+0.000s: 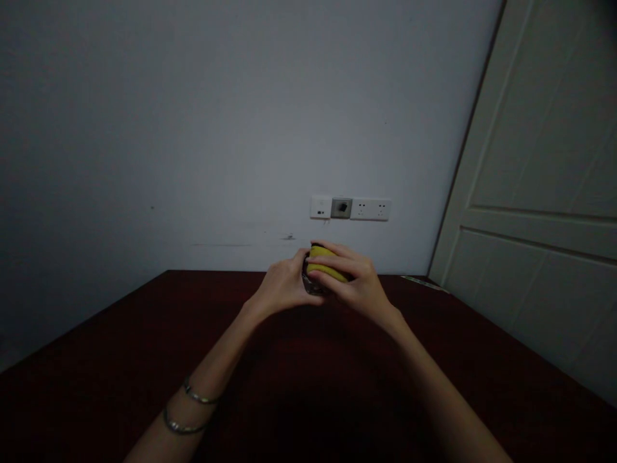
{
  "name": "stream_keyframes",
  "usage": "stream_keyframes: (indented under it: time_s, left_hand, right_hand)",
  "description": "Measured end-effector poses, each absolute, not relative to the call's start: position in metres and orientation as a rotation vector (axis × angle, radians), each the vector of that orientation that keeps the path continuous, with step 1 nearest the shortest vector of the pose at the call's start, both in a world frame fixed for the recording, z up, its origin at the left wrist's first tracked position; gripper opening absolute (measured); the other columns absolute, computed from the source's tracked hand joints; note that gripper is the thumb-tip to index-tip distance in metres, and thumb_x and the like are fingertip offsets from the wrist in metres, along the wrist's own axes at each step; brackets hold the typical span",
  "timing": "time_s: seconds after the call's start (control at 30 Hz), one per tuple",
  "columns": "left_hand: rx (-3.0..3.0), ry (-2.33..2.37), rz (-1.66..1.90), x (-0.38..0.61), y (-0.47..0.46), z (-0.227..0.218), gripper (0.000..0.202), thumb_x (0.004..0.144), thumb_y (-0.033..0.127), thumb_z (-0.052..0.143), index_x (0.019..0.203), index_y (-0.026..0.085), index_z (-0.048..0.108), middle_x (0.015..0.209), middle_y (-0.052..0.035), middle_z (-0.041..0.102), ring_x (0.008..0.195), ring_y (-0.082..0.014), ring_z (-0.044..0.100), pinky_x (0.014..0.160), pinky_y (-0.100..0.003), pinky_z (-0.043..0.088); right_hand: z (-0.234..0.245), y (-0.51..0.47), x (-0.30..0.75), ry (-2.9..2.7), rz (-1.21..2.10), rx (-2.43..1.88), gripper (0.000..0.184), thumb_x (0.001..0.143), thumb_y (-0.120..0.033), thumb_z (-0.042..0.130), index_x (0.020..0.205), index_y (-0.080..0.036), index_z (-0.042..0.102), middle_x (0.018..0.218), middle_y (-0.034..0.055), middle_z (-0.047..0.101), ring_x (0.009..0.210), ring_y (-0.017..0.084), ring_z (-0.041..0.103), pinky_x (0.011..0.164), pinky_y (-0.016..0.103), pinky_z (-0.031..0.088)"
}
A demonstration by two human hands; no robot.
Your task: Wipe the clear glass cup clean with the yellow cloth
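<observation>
Both my hands meet over the far middle of a dark red table (144,347). My left hand (282,289) curls around a small dark, shiny object (311,285), perhaps a glass or jar. My right hand (354,283) grips a yellow piece (324,269) on top of that object, fingers wrapped over it. The object is mostly hidden by the fingers. Two thin metal bangles (193,408) sit on my left forearm.
A pale wall stands just behind the table, with a row of white sockets and a grey switch (350,208). A cream panelled door (544,193) is at the right. A thin light strip (427,283) lies at the table's far right corner.
</observation>
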State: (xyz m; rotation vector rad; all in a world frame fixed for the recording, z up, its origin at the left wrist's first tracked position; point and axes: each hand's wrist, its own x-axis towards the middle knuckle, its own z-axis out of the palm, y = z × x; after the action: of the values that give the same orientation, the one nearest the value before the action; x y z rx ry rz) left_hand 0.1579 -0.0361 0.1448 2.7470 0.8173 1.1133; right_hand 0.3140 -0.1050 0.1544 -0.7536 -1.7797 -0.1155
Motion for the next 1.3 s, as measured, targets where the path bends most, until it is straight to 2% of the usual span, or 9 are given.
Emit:
stream_keyframes:
  time_s: [0.2, 0.3, 0.43, 0.57, 0.67, 0.83, 0.97, 1.13, 1.3]
  left_hand:
    - [2.728, 0.719, 1.114, 0.159, -0.045, 0.150, 0.086, 0.056, 0.061, 0.072, 0.123, 0.015, 0.044, 0.098, -0.0119, 0.068, 0.085, -0.0298, 0.066, 0.071, -0.040, 0.049]
    - [2.690, 0.685, 1.112, 0.159, -0.046, 0.151, 0.089, 0.054, 0.058, 0.075, 0.124, 0.015, 0.044, 0.101, -0.0127, 0.067, 0.089, -0.0302, 0.065, 0.075, -0.042, 0.050]
    - [2.545, 0.613, 1.128, 0.159, -0.044, 0.150, 0.083, 0.054, 0.052, 0.078, 0.122, 0.016, 0.046, 0.104, -0.0111, 0.066, 0.093, -0.0275, 0.064, 0.079, -0.041, 0.050]
    - [2.352, 0.520, 1.117, 0.160, -0.045, 0.150, 0.073, 0.056, 0.042, 0.080, 0.116, 0.014, 0.049, 0.099, -0.0080, 0.067, 0.089, -0.0229, 0.064, 0.076, -0.036, 0.052]
    - [2.284, 0.476, 1.107, 0.161, -0.049, 0.153, 0.067, 0.056, 0.039, 0.081, 0.111, 0.014, 0.052, 0.099, -0.0079, 0.066, 0.087, -0.0221, 0.064, 0.077, -0.037, 0.052]
    - [2.246, 0.437, 1.075, 0.162, -0.051, 0.155, 0.071, 0.052, 0.035, 0.082, 0.113, 0.015, 0.052, 0.099, -0.0076, 0.066, 0.094, -0.0246, 0.063, 0.082, -0.042, 0.052]
    - [2.233, 0.458, 1.075, 0.162, -0.051, 0.156, 0.068, 0.054, 0.036, 0.081, 0.112, 0.014, 0.052, 0.101, -0.0089, 0.066, 0.096, -0.0251, 0.062, 0.080, -0.040, 0.052]
    - [2.171, 0.445, 1.084, 0.163, -0.052, 0.156, 0.053, 0.058, 0.029, 0.079, 0.102, 0.013, 0.054, 0.095, -0.0078, 0.067, 0.086, -0.0213, 0.064, 0.076, -0.036, 0.053]
    - [2.078, 0.352, 1.049, 0.162, -0.047, 0.153, 0.061, 0.057, 0.033, 0.080, 0.108, 0.013, 0.053, 0.103, -0.0094, 0.065, 0.093, -0.0224, 0.063, 0.082, -0.037, 0.052]
  right_hand:
    - [0.159, -0.104, 0.320, -1.626, 0.074, -0.770, 0.018, 0.077, -0.029, 0.069, 0.094, -0.029, 0.073, 0.107, 0.0029, 0.072, 0.108, 0.021, 0.064, 0.098, 0.043, 0.048]
    - [0.159, -0.103, 0.320, -1.562, 0.130, -0.770, 0.017, 0.075, -0.031, 0.070, 0.091, -0.030, 0.074, 0.104, 0.0023, 0.073, 0.106, 0.021, 0.065, 0.098, 0.043, 0.048]
    - [0.159, -0.109, 0.320, -1.640, 0.019, -0.719, 0.022, 0.075, -0.028, 0.071, 0.097, -0.031, 0.073, 0.118, 0.0024, 0.067, 0.112, 0.022, 0.061, 0.101, 0.045, 0.046]
    - [0.162, -0.118, 0.319, -1.796, -0.053, -0.665, 0.026, 0.073, -0.025, 0.073, 0.099, -0.031, 0.072, 0.125, 0.0023, 0.062, 0.115, 0.022, 0.060, 0.100, 0.044, 0.047]
    - [0.165, -0.119, 0.318, -1.741, -0.022, -0.676, 0.026, 0.074, -0.025, 0.072, 0.098, -0.032, 0.072, 0.124, 0.0011, 0.063, 0.115, 0.022, 0.059, 0.101, 0.044, 0.046]
    - [0.166, -0.113, 0.316, -1.509, 0.147, -0.743, 0.019, 0.076, -0.029, 0.070, 0.094, -0.031, 0.073, 0.112, 0.0014, 0.070, 0.112, 0.021, 0.062, 0.104, 0.044, 0.044]
    - [0.166, -0.118, 0.317, -1.606, 0.062, -0.721, 0.022, 0.075, -0.028, 0.071, 0.096, -0.032, 0.072, 0.120, 0.0009, 0.066, 0.116, 0.022, 0.059, 0.104, 0.046, 0.044]
    - [0.167, -0.125, 0.317, -1.782, -0.038, -0.672, 0.026, 0.073, -0.027, 0.073, 0.098, -0.033, 0.072, 0.126, 0.0001, 0.062, 0.118, 0.023, 0.058, 0.103, 0.046, 0.045]
    - [0.161, -0.112, 0.312, -1.512, 0.117, -0.666, 0.021, 0.075, -0.031, 0.070, 0.096, -0.031, 0.073, 0.119, 0.0009, 0.066, 0.115, 0.021, 0.060, 0.104, 0.044, 0.044]
